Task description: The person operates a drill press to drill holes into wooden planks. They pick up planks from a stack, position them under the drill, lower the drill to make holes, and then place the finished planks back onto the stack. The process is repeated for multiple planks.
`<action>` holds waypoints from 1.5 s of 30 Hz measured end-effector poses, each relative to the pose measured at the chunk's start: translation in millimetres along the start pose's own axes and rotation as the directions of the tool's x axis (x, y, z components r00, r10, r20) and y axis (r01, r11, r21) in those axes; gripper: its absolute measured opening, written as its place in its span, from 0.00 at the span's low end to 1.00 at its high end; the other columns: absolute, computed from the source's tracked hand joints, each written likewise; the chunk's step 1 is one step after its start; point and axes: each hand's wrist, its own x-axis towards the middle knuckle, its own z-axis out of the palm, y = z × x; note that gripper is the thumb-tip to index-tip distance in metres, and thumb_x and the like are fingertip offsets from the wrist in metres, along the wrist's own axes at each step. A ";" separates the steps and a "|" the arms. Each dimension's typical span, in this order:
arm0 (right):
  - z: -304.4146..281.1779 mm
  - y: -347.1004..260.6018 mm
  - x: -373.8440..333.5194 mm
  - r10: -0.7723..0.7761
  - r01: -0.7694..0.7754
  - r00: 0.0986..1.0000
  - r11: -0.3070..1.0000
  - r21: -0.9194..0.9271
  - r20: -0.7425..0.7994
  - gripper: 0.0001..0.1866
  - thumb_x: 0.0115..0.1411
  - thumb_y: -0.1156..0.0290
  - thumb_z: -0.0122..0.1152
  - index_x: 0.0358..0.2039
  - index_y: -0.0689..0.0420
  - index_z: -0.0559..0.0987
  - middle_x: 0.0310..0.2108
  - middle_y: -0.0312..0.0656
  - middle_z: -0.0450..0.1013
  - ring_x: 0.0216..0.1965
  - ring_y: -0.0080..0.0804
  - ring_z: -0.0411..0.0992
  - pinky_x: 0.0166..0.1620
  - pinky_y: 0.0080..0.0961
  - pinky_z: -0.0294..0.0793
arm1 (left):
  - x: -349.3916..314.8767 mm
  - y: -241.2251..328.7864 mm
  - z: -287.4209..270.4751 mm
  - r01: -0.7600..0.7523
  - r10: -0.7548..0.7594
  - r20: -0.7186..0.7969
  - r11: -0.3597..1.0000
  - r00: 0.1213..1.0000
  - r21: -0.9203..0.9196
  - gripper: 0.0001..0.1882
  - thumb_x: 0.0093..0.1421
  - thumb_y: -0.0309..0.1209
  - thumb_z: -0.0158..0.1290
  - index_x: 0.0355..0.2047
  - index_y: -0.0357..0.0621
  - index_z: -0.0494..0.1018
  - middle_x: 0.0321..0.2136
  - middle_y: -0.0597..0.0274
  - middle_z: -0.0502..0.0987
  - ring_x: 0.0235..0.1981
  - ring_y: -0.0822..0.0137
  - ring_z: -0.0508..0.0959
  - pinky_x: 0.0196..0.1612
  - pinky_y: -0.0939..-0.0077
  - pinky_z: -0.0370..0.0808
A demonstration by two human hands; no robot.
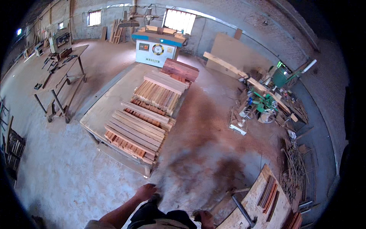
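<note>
Slats [134, 129], long, straight, wooden, stacked — left hand [146, 191], right hand [206, 219] — grip impossible to tell.

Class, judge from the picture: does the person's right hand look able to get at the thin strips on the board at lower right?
Probably, with a lean or step: the right hand is short of the thin strips, but the dark bar between looks easy to reach over.

A woodworking workshop — stacks of wooden strips [137, 128], a blue-and-white machine [150, 57], reddish dust [194, 108] across the floor [87, 164].
</note>
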 end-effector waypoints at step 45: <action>-56.9 -353.7 630.9 0.256 -0.118 0.939 0.867 -0.484 0.230 0.16 0.60 0.63 0.50 0.41 0.63 0.75 0.33 0.46 0.75 0.30 0.38 0.73 0.34 0.36 0.74 | 569.5 314.2 -161.4 -0.589 -0.648 -0.507 0.110 0.568 -0.801 0.21 0.63 0.30 0.44 0.57 0.41 0.60 0.34 0.57 0.75 0.25 0.69 0.76 0.27 0.75 0.74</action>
